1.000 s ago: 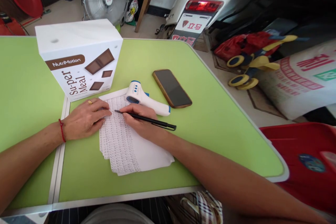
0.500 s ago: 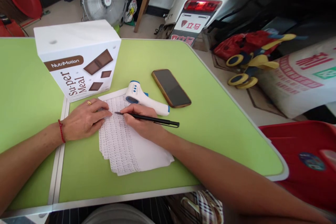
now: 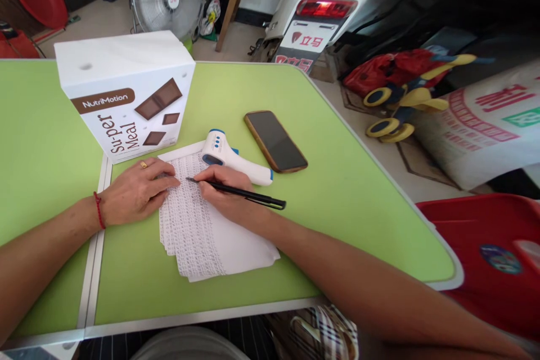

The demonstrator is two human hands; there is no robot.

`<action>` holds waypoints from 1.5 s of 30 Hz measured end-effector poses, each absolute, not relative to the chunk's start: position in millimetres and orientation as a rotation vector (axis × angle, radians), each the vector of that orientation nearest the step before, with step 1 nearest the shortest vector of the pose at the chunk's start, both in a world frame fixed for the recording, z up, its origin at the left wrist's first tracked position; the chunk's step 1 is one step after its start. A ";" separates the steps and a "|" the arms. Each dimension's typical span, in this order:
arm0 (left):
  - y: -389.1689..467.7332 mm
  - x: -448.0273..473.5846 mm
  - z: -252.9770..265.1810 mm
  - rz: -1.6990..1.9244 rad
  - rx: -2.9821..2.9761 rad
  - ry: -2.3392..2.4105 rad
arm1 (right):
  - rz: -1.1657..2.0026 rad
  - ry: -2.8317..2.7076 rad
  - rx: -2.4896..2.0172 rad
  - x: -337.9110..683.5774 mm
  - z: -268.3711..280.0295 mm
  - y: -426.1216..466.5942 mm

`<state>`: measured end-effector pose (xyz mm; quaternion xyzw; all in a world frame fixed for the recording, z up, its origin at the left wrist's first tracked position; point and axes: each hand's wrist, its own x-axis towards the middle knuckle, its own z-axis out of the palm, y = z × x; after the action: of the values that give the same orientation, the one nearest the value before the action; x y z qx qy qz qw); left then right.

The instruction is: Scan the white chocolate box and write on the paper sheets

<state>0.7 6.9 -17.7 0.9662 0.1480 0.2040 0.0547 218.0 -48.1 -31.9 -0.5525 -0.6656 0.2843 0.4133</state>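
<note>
At centre frame, the right hand (image 3: 229, 201) pinches a pen (image 3: 255, 196) over the papers (image 3: 205, 242), apparently mid-writing, while the left hand (image 3: 135, 188) rests loosely on their edge, and the next stroke likely needs steady sheets.

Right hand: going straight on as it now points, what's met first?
Probably the left hand, its fingers just past the tip of the black pen; height above the handwritten sheets is unclear.
</note>
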 end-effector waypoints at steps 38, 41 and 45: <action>6.7 -0.2 -17.1 0.602 2.927 0.469 | 0.703 -1.695 -1.456 220.2 -30.8 -47.7; 6.3 0.2 -16.5 0.609 2.929 0.463 | 0.727 -1.691 -1.449 220.9 -31.4 -47.3; 6.3 0.3 -16.1 0.600 2.926 0.465 | 0.765 -1.653 -1.460 221.3 -31.7 -47.4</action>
<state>0.3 6.3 -16.1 0.9662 0.1537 0.1982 0.0595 221.3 -47.4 -31.7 -0.5751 -0.6512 0.3014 0.3928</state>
